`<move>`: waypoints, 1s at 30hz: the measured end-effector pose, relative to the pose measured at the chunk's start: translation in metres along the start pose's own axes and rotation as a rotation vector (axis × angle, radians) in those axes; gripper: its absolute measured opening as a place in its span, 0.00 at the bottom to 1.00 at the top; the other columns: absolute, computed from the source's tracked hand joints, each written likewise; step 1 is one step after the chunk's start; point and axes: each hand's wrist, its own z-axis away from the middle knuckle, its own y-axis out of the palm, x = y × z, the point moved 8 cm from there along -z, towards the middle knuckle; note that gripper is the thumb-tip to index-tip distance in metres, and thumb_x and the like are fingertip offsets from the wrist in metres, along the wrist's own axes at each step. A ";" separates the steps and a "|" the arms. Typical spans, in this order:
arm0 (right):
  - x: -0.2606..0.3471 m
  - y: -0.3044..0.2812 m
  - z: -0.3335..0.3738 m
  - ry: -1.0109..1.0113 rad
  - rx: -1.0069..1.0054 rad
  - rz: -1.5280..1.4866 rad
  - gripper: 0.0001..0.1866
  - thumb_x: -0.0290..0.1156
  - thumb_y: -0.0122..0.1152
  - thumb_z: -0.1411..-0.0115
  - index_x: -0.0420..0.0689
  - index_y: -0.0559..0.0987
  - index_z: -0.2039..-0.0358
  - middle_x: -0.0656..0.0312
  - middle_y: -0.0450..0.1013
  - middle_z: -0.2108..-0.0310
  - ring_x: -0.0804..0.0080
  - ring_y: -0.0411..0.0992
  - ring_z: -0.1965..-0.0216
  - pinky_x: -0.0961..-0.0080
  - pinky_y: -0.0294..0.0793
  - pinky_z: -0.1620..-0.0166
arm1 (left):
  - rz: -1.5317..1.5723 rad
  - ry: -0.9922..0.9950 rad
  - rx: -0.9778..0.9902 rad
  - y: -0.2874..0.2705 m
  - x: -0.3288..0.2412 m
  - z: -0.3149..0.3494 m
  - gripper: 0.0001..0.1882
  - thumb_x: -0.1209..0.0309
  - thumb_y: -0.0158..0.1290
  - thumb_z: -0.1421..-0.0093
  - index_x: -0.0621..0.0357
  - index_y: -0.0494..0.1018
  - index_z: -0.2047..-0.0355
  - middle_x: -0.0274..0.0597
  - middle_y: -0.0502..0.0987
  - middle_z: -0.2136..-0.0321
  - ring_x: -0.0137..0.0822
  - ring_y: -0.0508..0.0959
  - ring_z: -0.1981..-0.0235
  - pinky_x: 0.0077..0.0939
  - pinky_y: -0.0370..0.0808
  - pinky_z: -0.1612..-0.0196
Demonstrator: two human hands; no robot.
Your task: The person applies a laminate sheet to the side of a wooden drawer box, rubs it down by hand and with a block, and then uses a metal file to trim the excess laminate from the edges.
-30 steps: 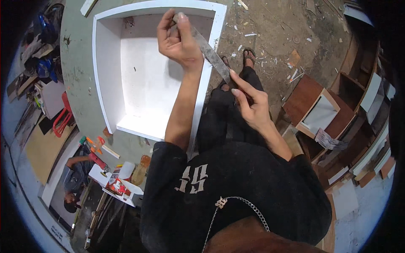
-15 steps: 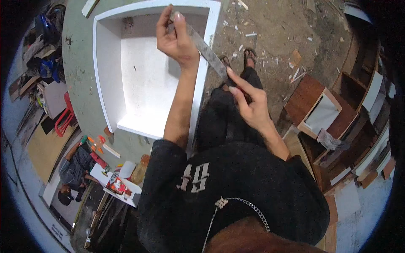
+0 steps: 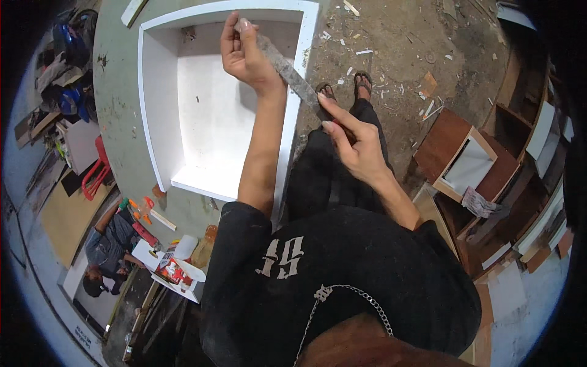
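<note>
A long, flat grey metal strip [image 3: 287, 72], worn and blotchy, slants between my two hands. Its upper end is pinched by my left hand [image 3: 247, 58], thumb against the fingers, above the white open box. Lower down, my right hand [image 3: 358, 144] grips the other end, with the index finger stretched along it and the remaining fingers curled. The end under my right hand is dark and partly hidden. Beneath the left hand and forearm lies the white box [image 3: 211, 110], a shallow frame with raised sides and a pale inside.
The box rests on a green tabletop [image 3: 119, 110]. At the table's near left stand a white carton [image 3: 194, 286] and an orange-tipped tool [image 3: 144, 210]. A person [image 3: 107, 251] sits beyond, lower left. Brown wooden cabinets [image 3: 455, 153] line the right; scraps litter the floor [image 3: 397, 49].
Both hands have shifted slightly left with the metal strip between them. Their grips look the same, and the box has barely moved.
</note>
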 end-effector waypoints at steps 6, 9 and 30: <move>-0.014 -0.037 0.022 0.158 -0.016 0.055 0.22 0.20 0.54 0.39 0.42 0.72 0.44 0.52 0.74 0.49 0.76 0.73 0.51 0.81 0.69 0.50 | -0.083 0.021 0.435 0.033 -0.002 0.015 0.15 0.79 0.52 0.40 0.67 0.73 0.53 0.37 0.78 0.70 0.21 0.74 0.69 0.12 0.70 0.64; 0.000 -0.017 0.012 -0.088 -0.067 0.119 0.22 0.20 0.55 0.40 0.43 0.73 0.44 0.51 0.76 0.52 0.80 0.71 0.67 0.82 0.71 0.62 | -0.115 0.135 0.258 0.017 -0.001 0.008 0.14 0.78 0.51 0.41 0.66 0.73 0.53 0.38 0.77 0.72 0.21 0.74 0.77 0.12 0.71 0.74; 0.001 -0.002 0.030 0.004 -0.061 0.079 0.21 0.20 0.56 0.41 0.41 0.73 0.45 0.51 0.77 0.55 0.79 0.71 0.73 0.82 0.70 0.66 | -0.161 0.081 0.146 -0.003 -0.016 0.027 0.15 0.75 0.53 0.40 0.70 0.74 0.54 0.43 0.78 0.66 0.23 0.75 0.69 0.14 0.71 0.67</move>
